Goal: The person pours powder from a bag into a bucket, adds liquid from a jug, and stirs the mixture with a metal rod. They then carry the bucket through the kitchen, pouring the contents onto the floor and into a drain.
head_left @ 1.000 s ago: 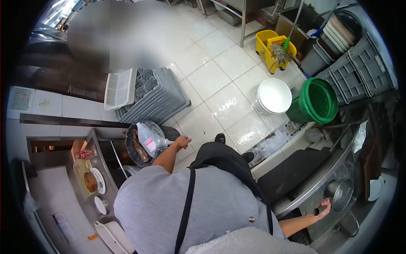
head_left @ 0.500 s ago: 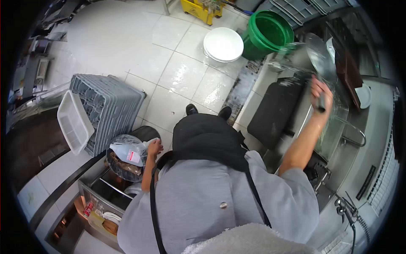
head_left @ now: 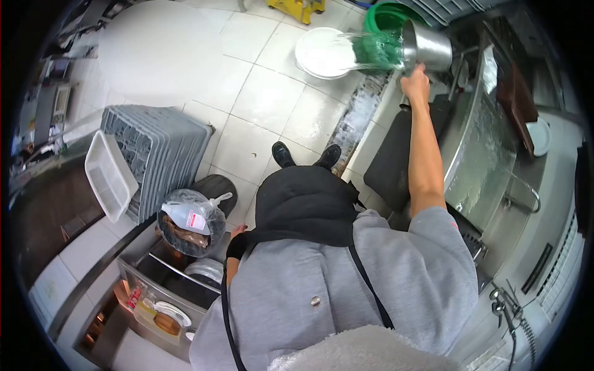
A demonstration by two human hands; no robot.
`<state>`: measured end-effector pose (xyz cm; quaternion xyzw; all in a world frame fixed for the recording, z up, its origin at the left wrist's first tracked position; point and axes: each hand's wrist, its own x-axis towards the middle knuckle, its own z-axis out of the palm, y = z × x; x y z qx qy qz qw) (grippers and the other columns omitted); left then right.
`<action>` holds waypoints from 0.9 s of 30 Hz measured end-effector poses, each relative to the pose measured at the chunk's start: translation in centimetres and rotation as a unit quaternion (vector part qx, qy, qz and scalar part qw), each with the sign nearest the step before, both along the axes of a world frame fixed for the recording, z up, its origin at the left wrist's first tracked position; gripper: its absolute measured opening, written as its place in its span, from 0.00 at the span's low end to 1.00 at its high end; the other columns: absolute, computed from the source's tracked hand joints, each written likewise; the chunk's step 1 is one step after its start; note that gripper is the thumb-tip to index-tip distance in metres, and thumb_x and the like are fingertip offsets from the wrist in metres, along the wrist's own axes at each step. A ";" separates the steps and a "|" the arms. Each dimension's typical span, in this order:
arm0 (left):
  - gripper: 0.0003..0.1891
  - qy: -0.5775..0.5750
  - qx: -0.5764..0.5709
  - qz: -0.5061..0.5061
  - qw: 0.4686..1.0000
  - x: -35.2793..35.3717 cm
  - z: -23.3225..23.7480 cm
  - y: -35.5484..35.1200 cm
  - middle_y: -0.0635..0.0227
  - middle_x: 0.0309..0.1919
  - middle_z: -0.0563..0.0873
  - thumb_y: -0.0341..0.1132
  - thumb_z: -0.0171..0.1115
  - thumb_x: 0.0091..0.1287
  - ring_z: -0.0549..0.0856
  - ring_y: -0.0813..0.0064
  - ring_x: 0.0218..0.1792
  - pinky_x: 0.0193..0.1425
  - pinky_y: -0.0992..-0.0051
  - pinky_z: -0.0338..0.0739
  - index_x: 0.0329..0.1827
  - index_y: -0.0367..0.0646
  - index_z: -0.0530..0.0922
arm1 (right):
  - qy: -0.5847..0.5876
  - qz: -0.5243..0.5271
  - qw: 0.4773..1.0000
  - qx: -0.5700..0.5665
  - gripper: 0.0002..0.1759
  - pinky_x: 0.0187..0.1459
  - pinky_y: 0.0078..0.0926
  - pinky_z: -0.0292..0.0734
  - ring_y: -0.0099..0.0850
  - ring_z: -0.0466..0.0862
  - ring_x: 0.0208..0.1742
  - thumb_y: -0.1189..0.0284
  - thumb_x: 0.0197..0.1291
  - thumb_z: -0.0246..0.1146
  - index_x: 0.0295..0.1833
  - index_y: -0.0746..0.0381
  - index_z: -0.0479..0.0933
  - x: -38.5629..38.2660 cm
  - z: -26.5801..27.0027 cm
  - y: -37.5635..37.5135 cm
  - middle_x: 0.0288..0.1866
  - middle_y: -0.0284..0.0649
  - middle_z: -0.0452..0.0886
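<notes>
At the upper right my right hand [head_left: 417, 85] is closed around the handle of a metal saucepan [head_left: 436, 48]. The saucepan is tilted left beside a green bucket [head_left: 378, 18], and water streams from its mouth across the white lidded bucket [head_left: 322, 52]. My left hand [head_left: 238, 230] is low by my side, partly hidden by the black apron; the fingers that show are loosely extended and hold nothing. Nearest to it is a round bin [head_left: 216, 238] lined with clear plastic, with a white labelled bottle [head_left: 185, 215] in it.
On the right runs a steel sink [head_left: 486, 167] with a dark mat [head_left: 399, 164] before it. A floor drain [head_left: 359, 114] crosses the wet tiles. Stacked grey racks [head_left: 167, 139] with a white basket [head_left: 110, 176] stand left, and a yellow mop bucket [head_left: 297, 7] at the top.
My right hand has swung the saucepan left and away from the sink, and water now pours out. My left hand has drawn back from the plastic bag at the bin's edge.
</notes>
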<state>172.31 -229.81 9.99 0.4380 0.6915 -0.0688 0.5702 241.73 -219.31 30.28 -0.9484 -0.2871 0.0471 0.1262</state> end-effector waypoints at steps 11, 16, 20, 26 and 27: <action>0.22 -0.045 -0.056 0.044 0.996 12.3 1.9 10.6 0.60 0.32 0.81 0.52 0.45 0.64 0.81 0.70 0.28 0.29 0.74 0.73 0.47 0.41 0.71 | -0.120 -0.219 0.966 -0.070 0.36 0.45 0.42 0.72 0.51 0.76 0.45 0.72 0.49 0.56 0.63 0.65 0.48 7.9 12.6 -19.3 0.44 0.59 0.74; 0.17 -0.137 0.076 -0.195 0.968 13.7 1.3 10.7 0.66 0.17 0.76 0.47 0.48 0.63 0.77 0.76 0.21 0.21 0.76 0.68 0.35 0.40 0.73 | -0.086 -0.387 0.903 -0.165 0.29 0.48 0.39 0.71 0.48 0.75 0.48 0.73 0.49 0.53 0.56 0.76 0.56 14.4 1.0 -39.8 0.45 0.56 0.74; 0.20 -0.084 0.203 -0.431 0.875 8.6 -6.9 10.4 0.65 0.18 0.78 0.48 0.45 0.64 0.78 0.74 0.22 0.27 0.73 0.71 0.33 0.38 0.74 | 0.006 -0.486 0.869 -0.093 0.23 0.45 0.37 0.73 0.48 0.77 0.47 0.74 0.45 0.56 0.46 0.79 0.66 12.9 -5.2 -42.8 0.41 0.58 0.76; 0.21 -0.035 0.045 -0.213 0.975 11.0 -3.2 12.1 0.65 0.21 0.80 0.50 0.47 0.63 0.78 0.74 0.22 0.29 0.74 0.71 0.37 0.37 0.73 | 0.230 -0.508 0.815 0.155 0.12 0.30 0.33 0.71 0.40 0.77 0.29 0.73 0.48 0.55 0.27 0.74 0.73 12.0 -4.8 -38.1 0.25 0.51 0.75; 0.21 -0.032 0.013 -0.182 0.983 12.2 -1.8 12.6 0.65 0.21 0.79 0.50 0.47 0.63 0.77 0.75 0.22 0.27 0.74 0.70 0.37 0.38 0.73 | 0.323 -0.452 0.740 0.378 0.09 0.28 0.31 0.70 0.38 0.74 0.25 0.75 0.47 0.54 0.25 0.72 0.72 13.0 -8.0 -40.8 0.22 0.48 0.73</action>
